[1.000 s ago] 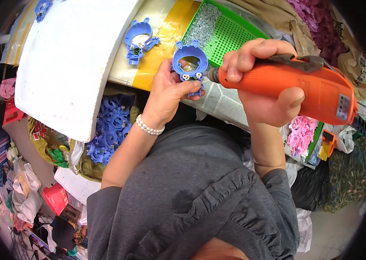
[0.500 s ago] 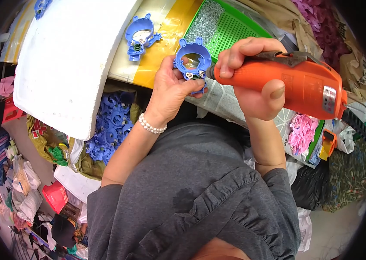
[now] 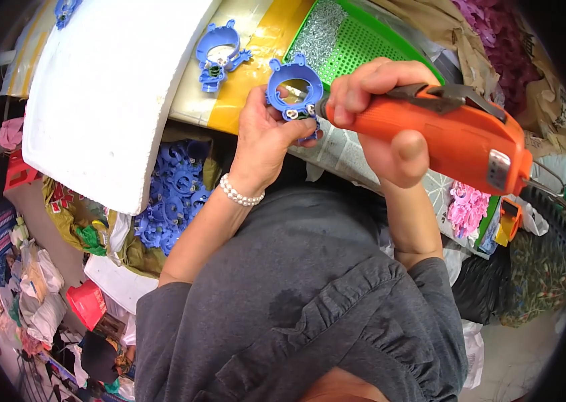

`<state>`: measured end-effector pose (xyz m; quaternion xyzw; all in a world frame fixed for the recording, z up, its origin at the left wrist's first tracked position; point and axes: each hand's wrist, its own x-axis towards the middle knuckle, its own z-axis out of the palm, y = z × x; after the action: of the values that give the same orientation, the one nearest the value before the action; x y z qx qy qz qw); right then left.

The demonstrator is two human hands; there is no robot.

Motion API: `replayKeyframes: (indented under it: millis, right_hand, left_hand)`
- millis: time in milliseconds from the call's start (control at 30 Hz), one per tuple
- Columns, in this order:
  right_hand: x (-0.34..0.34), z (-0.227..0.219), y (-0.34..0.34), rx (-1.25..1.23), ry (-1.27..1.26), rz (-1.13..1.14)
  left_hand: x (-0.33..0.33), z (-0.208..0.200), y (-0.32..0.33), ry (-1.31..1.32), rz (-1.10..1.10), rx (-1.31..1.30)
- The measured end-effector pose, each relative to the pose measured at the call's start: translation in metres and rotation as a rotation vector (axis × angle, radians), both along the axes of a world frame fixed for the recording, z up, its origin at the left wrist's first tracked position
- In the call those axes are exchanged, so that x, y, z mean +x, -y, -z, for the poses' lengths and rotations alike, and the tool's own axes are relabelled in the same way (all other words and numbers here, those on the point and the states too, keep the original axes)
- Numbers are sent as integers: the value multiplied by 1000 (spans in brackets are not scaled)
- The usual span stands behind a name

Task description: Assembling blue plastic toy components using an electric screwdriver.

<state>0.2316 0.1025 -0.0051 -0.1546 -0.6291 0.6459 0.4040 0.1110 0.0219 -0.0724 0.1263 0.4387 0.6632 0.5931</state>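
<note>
Blue frame (image 3: 296,72) in pinching left hand (image 3: 261,142) — orange screwdriver (image 3: 460,137) (just alongside) in clasping right hand (image 3: 383,151)

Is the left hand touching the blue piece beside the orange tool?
Touching. The head view shows the left hand holding the blue piece, thumb across its lower part.

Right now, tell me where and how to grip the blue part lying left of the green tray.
Pinch the blue part by its ring's far wall, between the two ears, probably best from above with one finger inside. The ring faces up and open, leaving that wall free, while a small molded arm juts right and fittings crowd the near end.
</note>
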Motion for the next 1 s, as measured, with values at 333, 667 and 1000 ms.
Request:
replayKeyframes:
  millis: [333, 667, 1000]
  right_hand:
    - [15, 1, -46, 79, -302, -46]
    - [12, 13, -61, 28, -280, 72]
    - [-3, 30, -82, -89, -175, 267]
  left_hand:
    - [-7, 7, 4, 48, 67, 48]
    - [-12, 1, 3, 88, 113, 71]
    - [-11, 2, 2, 42, 147, -3]
